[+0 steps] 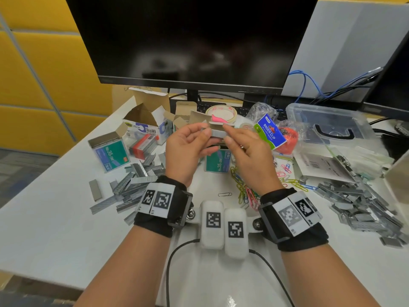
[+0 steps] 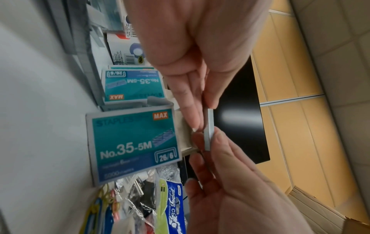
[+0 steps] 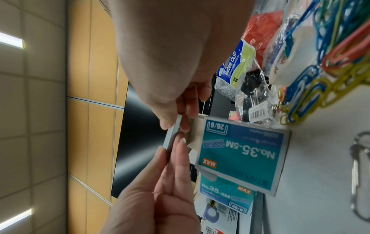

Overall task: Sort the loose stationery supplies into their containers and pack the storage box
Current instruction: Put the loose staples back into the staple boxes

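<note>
Both hands hold one grey strip of staples (image 1: 218,132) in the air before the monitor. My left hand (image 1: 204,131) pinches its left end between thumb and fingers, and my right hand (image 1: 228,133) pinches its right end. The left wrist view shows the strip (image 2: 209,129) edge-on between both sets of fingertips, as does the right wrist view (image 3: 172,133). Just below the hands stands an open teal No.35-5M staple box (image 1: 218,163) (image 2: 132,145) (image 3: 242,152). A second teal staple box (image 1: 110,154) stands open at the left.
Loose staple strips lie in a pile at the left (image 1: 132,185) and a bigger pile at the right (image 1: 358,200). Coloured paper clips (image 1: 245,187), a binder clip bag (image 1: 270,131), a tape roll (image 1: 221,113) and a clear storage box (image 1: 327,122) surround the hands. A monitor (image 1: 190,41) stands behind.
</note>
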{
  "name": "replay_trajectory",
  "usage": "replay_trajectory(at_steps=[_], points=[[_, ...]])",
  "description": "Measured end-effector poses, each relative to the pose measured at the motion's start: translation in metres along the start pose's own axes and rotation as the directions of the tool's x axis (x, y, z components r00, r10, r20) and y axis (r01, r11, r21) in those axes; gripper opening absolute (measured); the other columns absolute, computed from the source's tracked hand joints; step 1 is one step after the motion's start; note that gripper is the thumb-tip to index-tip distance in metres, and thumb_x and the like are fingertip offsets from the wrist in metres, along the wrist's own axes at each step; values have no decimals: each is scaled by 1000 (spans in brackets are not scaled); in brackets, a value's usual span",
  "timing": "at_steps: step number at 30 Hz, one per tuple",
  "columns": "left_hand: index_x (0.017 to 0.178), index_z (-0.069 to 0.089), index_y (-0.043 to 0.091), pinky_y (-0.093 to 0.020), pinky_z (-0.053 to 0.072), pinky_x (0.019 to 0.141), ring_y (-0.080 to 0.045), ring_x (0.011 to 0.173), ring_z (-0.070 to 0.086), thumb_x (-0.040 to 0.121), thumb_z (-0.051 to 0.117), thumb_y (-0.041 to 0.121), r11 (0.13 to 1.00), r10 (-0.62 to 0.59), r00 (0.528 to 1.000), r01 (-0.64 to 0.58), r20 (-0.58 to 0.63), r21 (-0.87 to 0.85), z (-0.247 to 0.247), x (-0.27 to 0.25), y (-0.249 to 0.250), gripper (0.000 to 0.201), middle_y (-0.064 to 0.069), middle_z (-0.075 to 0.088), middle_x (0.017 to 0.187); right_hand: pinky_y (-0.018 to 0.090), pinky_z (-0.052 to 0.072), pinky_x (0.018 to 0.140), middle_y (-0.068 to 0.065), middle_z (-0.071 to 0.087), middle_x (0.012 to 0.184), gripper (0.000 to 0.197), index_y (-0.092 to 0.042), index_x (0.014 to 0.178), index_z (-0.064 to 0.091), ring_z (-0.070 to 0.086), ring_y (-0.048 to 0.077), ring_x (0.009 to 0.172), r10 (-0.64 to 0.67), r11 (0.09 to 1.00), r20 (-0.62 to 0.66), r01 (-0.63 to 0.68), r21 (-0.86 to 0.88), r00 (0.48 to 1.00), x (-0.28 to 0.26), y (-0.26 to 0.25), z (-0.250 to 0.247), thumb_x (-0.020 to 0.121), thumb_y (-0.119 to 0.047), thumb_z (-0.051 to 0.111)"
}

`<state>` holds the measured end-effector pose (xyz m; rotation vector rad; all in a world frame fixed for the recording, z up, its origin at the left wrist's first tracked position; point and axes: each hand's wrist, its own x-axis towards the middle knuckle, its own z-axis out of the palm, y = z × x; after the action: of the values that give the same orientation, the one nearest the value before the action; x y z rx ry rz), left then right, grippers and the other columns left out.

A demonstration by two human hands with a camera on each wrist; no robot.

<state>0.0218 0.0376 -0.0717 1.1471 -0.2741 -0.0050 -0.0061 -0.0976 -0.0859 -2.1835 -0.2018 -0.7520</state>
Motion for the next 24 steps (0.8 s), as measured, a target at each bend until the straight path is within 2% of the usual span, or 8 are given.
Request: replay_trajectory(at_steps=[3,6,9,14,17,19,21,24], points=[[102,56,9,-19,56,62,-10,70,70,92,52,0,1000,15,999,-15,38,26,1,-1,0,14,-13,68,88,37,46,91,3,66,107,27,-12,118,65,56,15,103,41,996,-69,-35,79,997,0,-2,-2,95,-15,51],[100,57,9,-19,57,64,-11,72,70,93,50,-1,999,14,997,-17,71,39,1,0,-2,14,-9,69,86,42,49,85,-4,68,96,22,-13,108,70,61,17,93,52,993,-137,-37,116,989,0,-1,-1,91,-14,57],[101,58,6,-19,57,67,-11,75,70,94,48,0,997,5,995,-13,104,79,0,1,-5,13,-12,68,91,43,51,81,-1,70,91,18,-14,103,72,63,18,89,92,984,-170,-64,165,981,1,1,1,88,-15,61],[107,60,6,-18,56,68,-8,81,69,95,47,1,983,29,992,-50,122,174,0,-1,-4,19,-9,67,97,32,52,77,2,69,90,14,-12,98,72,62,15,84,165,962,-164,-122,246,973,1,1,0,86,-13,65],[115,61,12,-16,55,64,-12,84,67,92,53,3,956,91,991,-114,95,271,-2,-1,-3,25,-18,64,104,23,50,72,-1,68,86,11,-13,95,72,60,11,79,166,955,-170,-116,272,971,0,-2,0,84,-12,67],[114,61,13,-16,54,64,-9,77,66,89,58,2,948,119,991,-132,63,290,-2,-2,-2,28,-20,64,97,24,50,71,-5,67,82,10,-17,92,71,59,10,76,171,948,-167,-116,295,971,0,-4,-1,84,-11,68],[107,65,9,-16,54,64,-5,67,65,86,61,-2,958,129,992,-123,-5,259,-2,-3,0,24,-10,66,83,30,53,74,-7,67,82,11,-20,91,70,61,12,79,177,942,-159,-121,313,971,0,-4,-1,84,-12,68],[99,66,4,-14,54,63,-4,62,67,83,63,-4,975,126,990,-113,-57,192,-3,-3,3,18,-1,68,75,39,53,81,-2,70,91,16,-21,99,71,63,18,90,148,952,-136,-104,289,980,0,0,-2,87,-14,65]])
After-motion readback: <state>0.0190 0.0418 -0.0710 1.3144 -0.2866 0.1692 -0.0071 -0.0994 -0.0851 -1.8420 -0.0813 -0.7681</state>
